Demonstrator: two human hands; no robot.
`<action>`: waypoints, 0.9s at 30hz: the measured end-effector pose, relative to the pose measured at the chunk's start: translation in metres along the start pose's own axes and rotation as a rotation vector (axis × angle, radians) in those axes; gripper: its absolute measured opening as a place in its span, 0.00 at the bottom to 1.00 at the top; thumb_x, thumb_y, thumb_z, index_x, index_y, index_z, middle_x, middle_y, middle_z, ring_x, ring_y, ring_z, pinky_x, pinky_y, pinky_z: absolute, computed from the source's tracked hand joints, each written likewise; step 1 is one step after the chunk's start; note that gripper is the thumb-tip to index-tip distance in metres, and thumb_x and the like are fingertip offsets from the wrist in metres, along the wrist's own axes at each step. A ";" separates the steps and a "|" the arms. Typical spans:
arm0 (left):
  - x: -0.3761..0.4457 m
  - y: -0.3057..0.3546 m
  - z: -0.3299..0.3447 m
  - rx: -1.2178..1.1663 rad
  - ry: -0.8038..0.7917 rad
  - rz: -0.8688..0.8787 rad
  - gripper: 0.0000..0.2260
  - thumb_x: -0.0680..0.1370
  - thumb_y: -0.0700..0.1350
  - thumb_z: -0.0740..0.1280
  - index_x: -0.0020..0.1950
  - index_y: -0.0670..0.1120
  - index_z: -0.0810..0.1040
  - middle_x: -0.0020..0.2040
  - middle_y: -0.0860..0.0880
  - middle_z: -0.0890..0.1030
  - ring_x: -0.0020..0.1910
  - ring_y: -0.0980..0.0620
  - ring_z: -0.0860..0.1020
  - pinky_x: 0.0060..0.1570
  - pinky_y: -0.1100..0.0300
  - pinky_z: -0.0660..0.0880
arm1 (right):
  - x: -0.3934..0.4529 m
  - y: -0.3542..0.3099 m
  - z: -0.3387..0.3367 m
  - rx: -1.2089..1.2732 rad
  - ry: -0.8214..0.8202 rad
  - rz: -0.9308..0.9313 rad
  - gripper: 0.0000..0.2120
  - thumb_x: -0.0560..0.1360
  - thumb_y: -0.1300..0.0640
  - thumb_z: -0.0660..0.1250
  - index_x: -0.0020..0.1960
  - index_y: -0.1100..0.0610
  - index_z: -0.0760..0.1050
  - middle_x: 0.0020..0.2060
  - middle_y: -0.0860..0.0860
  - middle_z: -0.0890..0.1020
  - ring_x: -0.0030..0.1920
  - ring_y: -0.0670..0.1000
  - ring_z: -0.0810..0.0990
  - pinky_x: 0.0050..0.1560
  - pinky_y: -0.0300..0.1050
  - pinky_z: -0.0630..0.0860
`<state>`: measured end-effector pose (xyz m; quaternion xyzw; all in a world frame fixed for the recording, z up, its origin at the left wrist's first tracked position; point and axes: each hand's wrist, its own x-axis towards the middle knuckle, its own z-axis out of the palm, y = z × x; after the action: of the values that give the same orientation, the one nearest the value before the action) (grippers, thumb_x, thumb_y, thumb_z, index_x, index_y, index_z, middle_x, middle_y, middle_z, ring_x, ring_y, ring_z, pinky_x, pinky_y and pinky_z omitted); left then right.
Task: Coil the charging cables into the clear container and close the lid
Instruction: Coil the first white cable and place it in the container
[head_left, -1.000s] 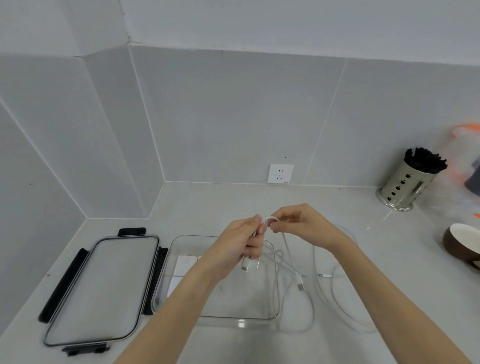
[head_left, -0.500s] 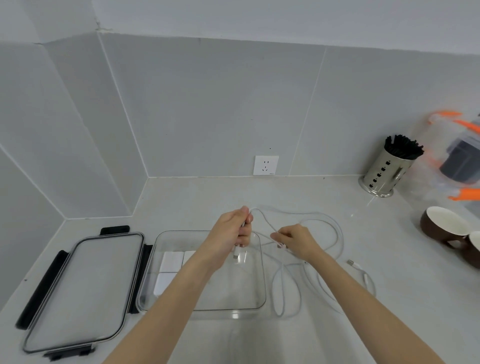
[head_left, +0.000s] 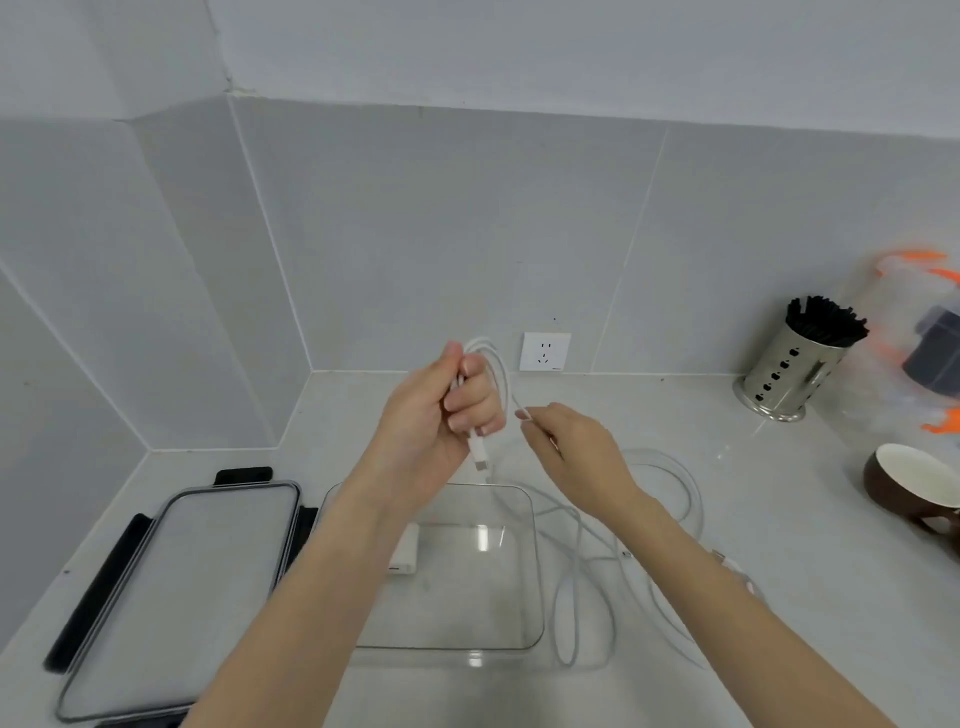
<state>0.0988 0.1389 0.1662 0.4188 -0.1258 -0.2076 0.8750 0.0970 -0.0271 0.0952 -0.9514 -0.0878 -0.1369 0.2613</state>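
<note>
My left hand (head_left: 441, 415) is raised above the clear container (head_left: 535, 587) and closed around one end of a white charging cable (head_left: 501, 379), whose plug hangs below the fist. A loop of the cable arches over the fingers. Just to the right, my right hand (head_left: 571, 441) pinches the same cable between thumb and finger. The remaining cable lies in loose loops (head_left: 675, 483) on the counter to the right of the container. A white charger block (head_left: 408, 556) lies inside the container, partly hidden by my left arm. The lid (head_left: 171, 597) with black clips lies flat at the left.
A metal holder with black sticks (head_left: 789, 369) stands at the back right. A brown cup (head_left: 909, 483) and a clear box with orange clips (head_left: 924, 332) are at the far right. A wall socket (head_left: 544, 352) is behind my hands.
Both hands have risen above the container. A cable loop now arches over my left fingers, and my right hand has come up close to the left one along the cable.
</note>
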 end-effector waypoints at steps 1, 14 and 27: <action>0.003 0.008 -0.004 -0.051 0.016 0.034 0.17 0.82 0.48 0.48 0.35 0.47 0.65 0.20 0.57 0.62 0.18 0.60 0.61 0.23 0.67 0.64 | -0.005 -0.012 0.002 -0.100 -0.004 -0.099 0.19 0.78 0.49 0.51 0.46 0.58 0.77 0.33 0.52 0.77 0.33 0.53 0.74 0.33 0.45 0.69; 0.007 -0.034 -0.046 0.332 0.298 0.018 0.13 0.82 0.43 0.52 0.37 0.45 0.64 0.25 0.54 0.66 0.23 0.56 0.66 0.34 0.61 0.63 | -0.034 -0.074 -0.003 -0.579 -0.247 -0.482 0.12 0.70 0.59 0.70 0.35 0.55 0.67 0.27 0.50 0.79 0.22 0.53 0.63 0.22 0.40 0.49; -0.027 -0.039 -0.032 0.288 -0.009 -0.332 0.19 0.81 0.52 0.51 0.32 0.45 0.66 0.23 0.53 0.62 0.21 0.55 0.59 0.26 0.64 0.60 | -0.007 -0.054 -0.039 0.604 -0.221 -0.028 0.05 0.66 0.60 0.75 0.39 0.53 0.81 0.36 0.49 0.84 0.38 0.46 0.79 0.42 0.34 0.73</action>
<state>0.0773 0.1516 0.1145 0.5536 -0.0873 -0.3304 0.7595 0.0690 -0.0023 0.1509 -0.8387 -0.1655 -0.0043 0.5188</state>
